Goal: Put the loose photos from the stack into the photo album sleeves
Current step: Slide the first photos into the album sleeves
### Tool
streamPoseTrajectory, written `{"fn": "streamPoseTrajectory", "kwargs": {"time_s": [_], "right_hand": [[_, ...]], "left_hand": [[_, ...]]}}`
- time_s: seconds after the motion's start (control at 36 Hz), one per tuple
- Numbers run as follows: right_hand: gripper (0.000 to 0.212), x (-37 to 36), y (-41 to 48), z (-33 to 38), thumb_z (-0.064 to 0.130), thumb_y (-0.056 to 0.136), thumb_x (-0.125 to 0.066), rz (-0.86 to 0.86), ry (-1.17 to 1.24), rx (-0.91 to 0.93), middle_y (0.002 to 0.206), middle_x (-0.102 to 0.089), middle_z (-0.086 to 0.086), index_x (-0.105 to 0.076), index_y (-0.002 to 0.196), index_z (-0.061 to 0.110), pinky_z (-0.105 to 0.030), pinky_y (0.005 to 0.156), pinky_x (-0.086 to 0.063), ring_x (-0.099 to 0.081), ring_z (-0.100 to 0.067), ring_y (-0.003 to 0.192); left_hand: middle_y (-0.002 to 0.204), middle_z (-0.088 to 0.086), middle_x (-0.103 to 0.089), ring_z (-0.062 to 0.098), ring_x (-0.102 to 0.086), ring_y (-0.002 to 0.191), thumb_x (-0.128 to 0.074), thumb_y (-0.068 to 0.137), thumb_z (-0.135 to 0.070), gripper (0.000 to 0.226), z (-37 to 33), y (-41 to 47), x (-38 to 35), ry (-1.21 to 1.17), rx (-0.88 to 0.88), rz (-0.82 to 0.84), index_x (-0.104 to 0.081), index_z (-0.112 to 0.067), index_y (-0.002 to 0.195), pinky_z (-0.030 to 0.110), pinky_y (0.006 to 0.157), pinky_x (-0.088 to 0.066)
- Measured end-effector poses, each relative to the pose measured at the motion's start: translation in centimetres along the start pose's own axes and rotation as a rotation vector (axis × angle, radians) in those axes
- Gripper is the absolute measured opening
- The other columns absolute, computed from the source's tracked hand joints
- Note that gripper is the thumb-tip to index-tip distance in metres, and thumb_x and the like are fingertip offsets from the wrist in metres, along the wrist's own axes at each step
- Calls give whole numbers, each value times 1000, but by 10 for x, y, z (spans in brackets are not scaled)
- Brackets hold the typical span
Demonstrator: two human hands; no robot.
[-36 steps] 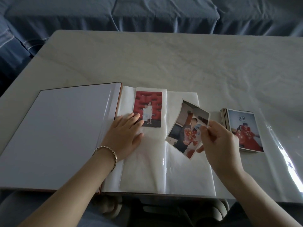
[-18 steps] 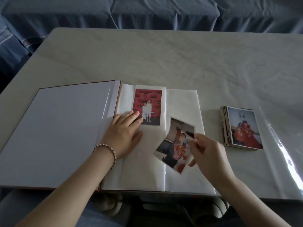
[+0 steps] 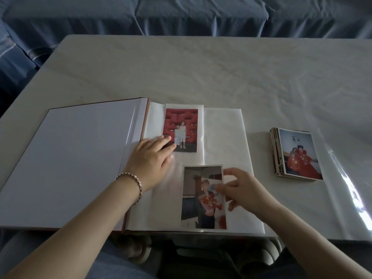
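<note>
The photo album lies open at the near left of the table. Its left page is a plain white sheet under a glossy film, with no print on it. Past the spine, the left grip lies flat on the right page, fingers straight and together, holding nothing. Its fingertips touch the lower left corner of a red photo. A beaded bracelet circles that wrist.

The red photo sits upright in the upper part of the right page. It shows two figures in white before a red backdrop of blocky shapes, which I cannot read as writing.

Below it, near the page's front edge, a loose photo lies upright on the same page, showing a figure holding something red. Whether it lies under the clear film or on top of it cannot be told. The right grip pinches this photo's right edge, thumb on its face and fingers curled at the border.

Further right, apart from the album, the photo stack rests on the table. Its top print shows figures in red clothing below a small wall sign too small to read. A clear plastic sheet lies beside it at the table's right edge, catching glare. Blue cloth covers the seating beyond the table.
</note>
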State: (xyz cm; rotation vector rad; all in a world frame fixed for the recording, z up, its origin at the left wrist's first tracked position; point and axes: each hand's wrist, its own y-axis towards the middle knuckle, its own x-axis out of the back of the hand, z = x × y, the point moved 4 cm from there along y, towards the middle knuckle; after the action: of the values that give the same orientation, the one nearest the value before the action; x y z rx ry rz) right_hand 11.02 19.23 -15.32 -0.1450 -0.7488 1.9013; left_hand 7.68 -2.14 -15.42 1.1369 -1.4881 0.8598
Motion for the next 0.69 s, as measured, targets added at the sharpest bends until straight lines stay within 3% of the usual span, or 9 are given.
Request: {"fn": "streamPoseTrajectory", "kwargs": {"time_s": [0.14, 0.19, 0.28, 0.33, 0.47, 0.58, 0.69], "right_hand": [[30, -13, 3, 2, 22, 84, -65, -74, -18, -24, 91, -69, -10, -50, 109, 14, -25, 56, -57, -69, -14, 69], [26, -19, 3, 0, 25, 85, -63, -97, -32, -30, 91, -68, -8, -52, 106, 13, -23, 53, -56, -68, -11, 67], [12, -18, 3, -3, 28, 91, -55, -103, -52, -29, 84, -67, -2, -57, 93, 16, -26, 55, -58, -68, -12, 69], [15, -12, 3, -3, 28, 93, -52, -133, -112, -5, 79, -67, 1, -60, 84, 19, -22, 56, -56, -67, -11, 67], [16, -5, 1, -5, 21, 91, -57, -169, -162, 29, 65, -62, 5, -62, 75, 22, -9, 44, -42, -54, 4, 44], [11, -11, 4, -3, 16, 88, -60, -111, -20, 22, 62, -65, 5, -64, 78, 18, -16, 51, -51, -63, -4, 51], [10, -26, 7, 3, 12, 87, -62, -75, 71, 26, 57, -65, 5, -64, 77, 16, -16, 49, -51, -67, -8, 54]], "left_hand": [[153, -3, -25, 14, -22, 140, -33, 100, -22, 44, 11, 2, 1, 71, -58, 110, -34, -27, 144, 32, 113, -3], [151, 1, -31, 18, -28, 138, -39, 99, -19, 44, 13, 2, 3, 72, -94, 104, -38, -24, 142, 34, 113, -9], [137, 12, -50, 32, -49, 123, -54, 91, -8, 39, 12, 0, 6, 64, -133, 48, -56, -14, 130, 46, 105, -30], [131, 13, -55, 34, -54, 116, -58, 89, -6, 38, 12, 0, 6, 66, -127, 35, -59, -12, 126, 48, 100, -36], [121, 15, -62, 36, -61, 104, -66, 81, -1, 37, 9, 0, 8, 62, -152, -26, -66, -10, 117, 51, 91, -43], [119, 15, -63, 36, -62, 102, -69, 78, -1, 38, 8, 0, 9, 78, -160, -47, -67, -9, 115, 51, 89, -45], [121, 15, -62, 36, -61, 105, -67, 80, -2, 38, 8, 0, 8, 82, -153, -43, -66, -10, 117, 51, 90, -44]]}}
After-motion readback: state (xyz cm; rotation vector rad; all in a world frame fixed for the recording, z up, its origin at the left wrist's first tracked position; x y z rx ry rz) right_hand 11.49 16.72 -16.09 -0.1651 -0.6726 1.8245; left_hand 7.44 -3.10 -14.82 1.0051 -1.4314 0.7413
